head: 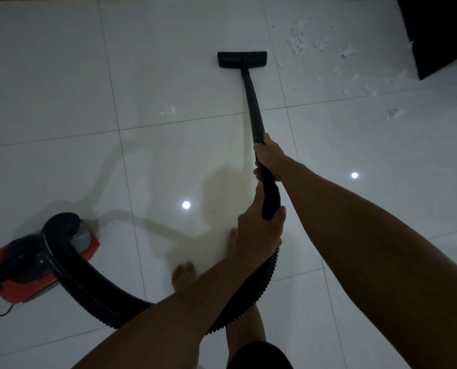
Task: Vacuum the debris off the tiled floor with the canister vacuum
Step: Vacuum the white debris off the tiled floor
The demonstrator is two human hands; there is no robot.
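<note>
White floor tiles gleam under dim light. Nearest, the left hand grips the hose end; the right hand wraps the wand. At left sits the red canister. Farther off, the nozzle rests flat, with debris scattered to its right.

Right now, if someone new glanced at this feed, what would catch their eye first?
Probably the black wand running up the middle of the white tiled floor to the floor head, gripped by the right hand above the left hand. Next, the white debris scattered upper right of the head, and the red canister vacuum at lower left with its ribbed hose.
</note>
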